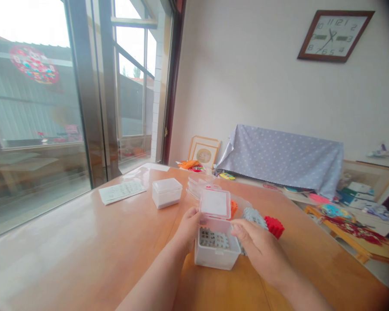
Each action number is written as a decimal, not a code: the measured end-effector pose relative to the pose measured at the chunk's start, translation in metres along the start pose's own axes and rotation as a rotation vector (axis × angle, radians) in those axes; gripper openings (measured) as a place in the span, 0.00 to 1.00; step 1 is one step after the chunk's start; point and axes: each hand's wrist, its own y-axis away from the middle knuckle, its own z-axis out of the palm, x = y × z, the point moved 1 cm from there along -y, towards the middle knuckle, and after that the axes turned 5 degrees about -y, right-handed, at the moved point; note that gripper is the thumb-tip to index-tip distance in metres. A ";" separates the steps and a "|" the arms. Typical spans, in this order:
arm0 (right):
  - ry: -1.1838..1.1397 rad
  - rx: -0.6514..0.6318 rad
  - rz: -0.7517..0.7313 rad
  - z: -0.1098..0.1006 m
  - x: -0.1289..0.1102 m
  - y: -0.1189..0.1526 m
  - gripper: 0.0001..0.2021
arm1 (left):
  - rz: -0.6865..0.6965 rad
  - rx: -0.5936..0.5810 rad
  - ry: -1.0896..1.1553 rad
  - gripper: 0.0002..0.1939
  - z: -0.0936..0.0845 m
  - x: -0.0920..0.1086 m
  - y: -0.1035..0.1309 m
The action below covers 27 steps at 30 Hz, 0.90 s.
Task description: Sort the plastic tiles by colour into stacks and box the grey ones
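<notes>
A small clear plastic box (217,260) stands on the wooden table in front of me, its hinged lid (215,204) tipped up and back. Grey interlocking plastic pieces (214,238), one with a window-like grid, lie inside it. My left hand (191,222) grips the box's back left corner by the lid hinge, fingers closed and partly hidden. On the opposite side, my right hand (254,242) is closed on the box's right rim. Just beyond that hand are a grey stack of notched pieces (254,216), a red stack (274,227) and an orange piece (234,208).
A closed plastic box (167,193) stands to the left on the table (142,246), with printed sheets (122,191) further left. More clear plastic containers (197,185) sit behind the open lid. A glass door (35,108) borders the left side; a cloth-covered object (282,157) is beyond the table.
</notes>
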 end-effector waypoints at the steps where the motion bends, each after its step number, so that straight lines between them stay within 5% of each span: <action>1: -0.078 0.059 0.015 -0.004 0.006 0.004 0.20 | -0.005 -0.002 -0.006 0.07 0.000 0.001 0.001; 5: -0.267 0.275 0.153 -0.026 0.043 0.007 0.20 | -0.025 -0.011 -0.045 0.08 0.001 0.004 0.004; 8: -0.302 0.290 0.173 -0.045 0.071 -0.003 0.21 | -0.022 -0.010 -0.065 0.08 0.000 0.005 0.005; 13: -0.138 0.083 0.146 -0.072 0.092 -0.025 0.19 | -0.002 -0.030 -0.097 0.10 -0.002 0.004 0.004; 20: 0.013 -0.225 0.105 -0.090 0.080 -0.044 0.27 | -0.054 -0.047 -0.051 0.13 0.002 0.009 0.007; 27: 0.061 -0.302 0.077 -0.095 0.065 -0.049 0.20 | -0.070 -0.087 -0.005 0.12 0.000 0.004 0.007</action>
